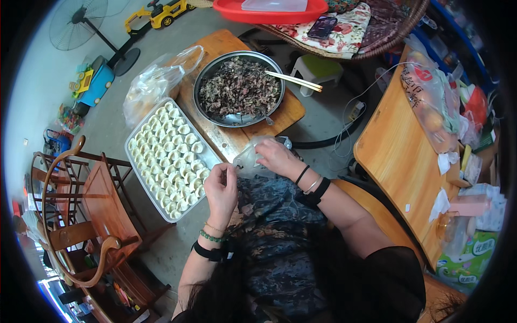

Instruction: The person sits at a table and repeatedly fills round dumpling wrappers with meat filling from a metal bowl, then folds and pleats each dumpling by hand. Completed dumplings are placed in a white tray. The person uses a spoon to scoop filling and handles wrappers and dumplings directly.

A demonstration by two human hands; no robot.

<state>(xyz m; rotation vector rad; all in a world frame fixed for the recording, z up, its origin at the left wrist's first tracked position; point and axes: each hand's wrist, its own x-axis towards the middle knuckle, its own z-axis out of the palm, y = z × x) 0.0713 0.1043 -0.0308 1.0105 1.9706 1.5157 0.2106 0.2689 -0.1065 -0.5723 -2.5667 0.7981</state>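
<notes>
Over my lap, my right hand [276, 157] has its bent fingers on a thin clear plastic bag [252, 175]. My left hand [221, 189] is at the bag's left side, its thumb and fingertips drawn together; whether anything is between them is hidden. Just left of it, a translucent plastic tray [213, 156] bears rows of folded dumplings [167, 155]. Beyond my hands, a round metal basin [198, 109] stands on a small wooden table [291, 111]. Minced filling [238, 87] heaps inside it, with a spoon [266, 117] in the filling and chopsticks [297, 80] across the right rim.
A filled plastic bag [149, 89] sits behind the tray. At left is a wooden armchair [109, 202]; at right, a wooden table [396, 133] bears bagged goods. Farther off are a red basin [270, 14], a phone [322, 27], a green-topped stool [317, 68] and a fan [103, 36].
</notes>
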